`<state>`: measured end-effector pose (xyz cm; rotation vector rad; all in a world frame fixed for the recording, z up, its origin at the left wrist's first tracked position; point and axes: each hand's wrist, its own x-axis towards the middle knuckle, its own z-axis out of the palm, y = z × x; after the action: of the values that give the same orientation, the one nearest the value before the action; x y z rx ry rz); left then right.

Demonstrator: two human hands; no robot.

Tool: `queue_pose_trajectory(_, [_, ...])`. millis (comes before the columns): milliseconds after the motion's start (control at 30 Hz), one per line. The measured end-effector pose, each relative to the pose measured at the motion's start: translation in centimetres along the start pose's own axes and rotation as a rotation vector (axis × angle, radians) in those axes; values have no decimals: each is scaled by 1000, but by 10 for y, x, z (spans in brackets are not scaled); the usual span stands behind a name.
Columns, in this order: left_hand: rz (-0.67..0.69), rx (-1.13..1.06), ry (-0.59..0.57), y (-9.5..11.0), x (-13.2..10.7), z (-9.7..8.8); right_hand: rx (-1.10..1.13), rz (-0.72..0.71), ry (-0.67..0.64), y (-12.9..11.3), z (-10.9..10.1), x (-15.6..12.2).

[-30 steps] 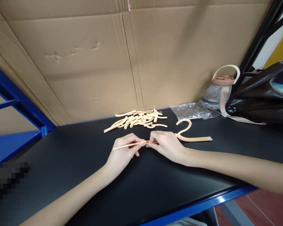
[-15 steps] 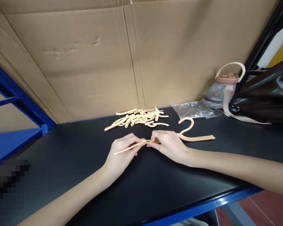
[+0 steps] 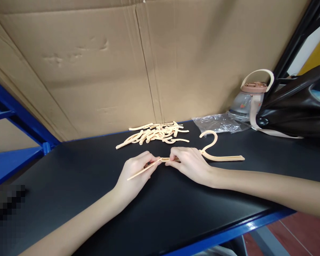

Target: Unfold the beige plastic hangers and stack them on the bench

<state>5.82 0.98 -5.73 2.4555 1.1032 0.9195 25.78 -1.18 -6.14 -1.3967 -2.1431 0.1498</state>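
A cream plastic clothes hanger (image 3: 224, 158) lies at the table's middle, its hook upward and one arm stretching right. My right hand (image 3: 193, 165) is closed around its left arm, which is mostly hidden under the fingers. Thumb and fingertips of my left hand (image 3: 134, 172) pinch a thin cream strip (image 3: 144, 170), which slants down across the back of that hand. The strip's upper end meets the end of the hanger's arm between my hands; whether the two are joined I cannot tell.
Behind my hands lies a pile of cream hanger pieces (image 3: 157, 133) on the black table (image 3: 160, 220). A clear plastic bag (image 3: 220, 123), a strapped bottle (image 3: 246, 101) and a dark bag (image 3: 296, 110) are at back right. Cardboard (image 3: 96, 71) walls the rear.
My left hand and the strip have shifted slightly left, and a bit more of the hanger's arm shows between my hands. The whole view has also moved a little.
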Motion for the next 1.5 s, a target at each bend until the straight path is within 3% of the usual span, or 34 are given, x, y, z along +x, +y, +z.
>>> queue_pose_trajectory(200, [-48, -64, -53, -4, 5, -1, -70, -32, -17, -1, -3, 0])
queue_pose_trajectory(367, [-113, -112, 26, 1, 7, -2, -8, 13, 6, 2, -1, 3])
queue_pose_trajectory(467, [-65, -130, 79, 2, 5, -2, 36, 7, 21, 3, 1, 3])
queue_pose_trajectory(633, [41, -103, 75, -1, 2, -1, 64, 1, 30, 3, 3, 0])
queue_pose_trajectory(833, [74, -33, 77, 0, -1, 1, 51, -12, 39, 3, 4, -2])
queue_pose_trajectory(1100, [-36, -31, -24, 0, 2, 2, -23, -40, 21, 0, 3, -3])
queue_pose_trajectory(1333, [-189, -228, -148, 0, 9, -3, -58, -53, -24, -2, -1, -2])
queue_pose_trajectory(1500, [-194, -272, -123, 1, 8, -7, -5, -54, -30, -2, -2, -2])
